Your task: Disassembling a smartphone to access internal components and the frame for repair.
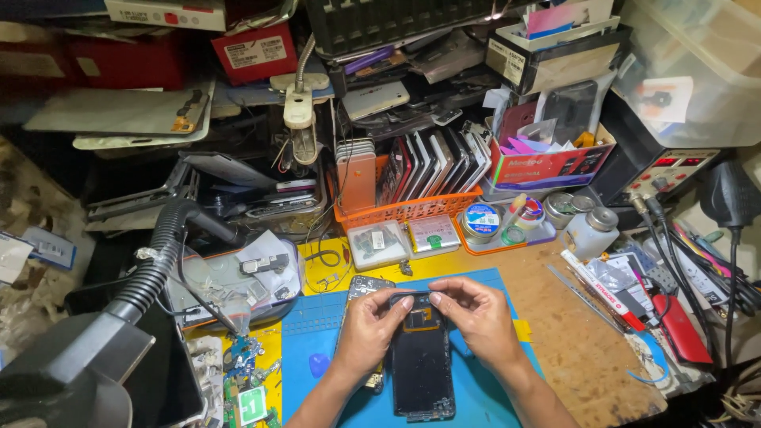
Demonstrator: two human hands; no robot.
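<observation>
Pinching the top edge of an opened phone (422, 357) lying on the blue mat (483, 396), left hand (372, 321) and right hand (476, 317) both grip its upper frame, apparently mid-disassembly; next likely demands careful, even prying.

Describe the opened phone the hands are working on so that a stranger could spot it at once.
Find the blue mat at the bench's front. The opened phone lies on it, its top edge pinched by both hands. Unlike the second phone partly under the left hand, it is dark, backless and upright.
</observation>
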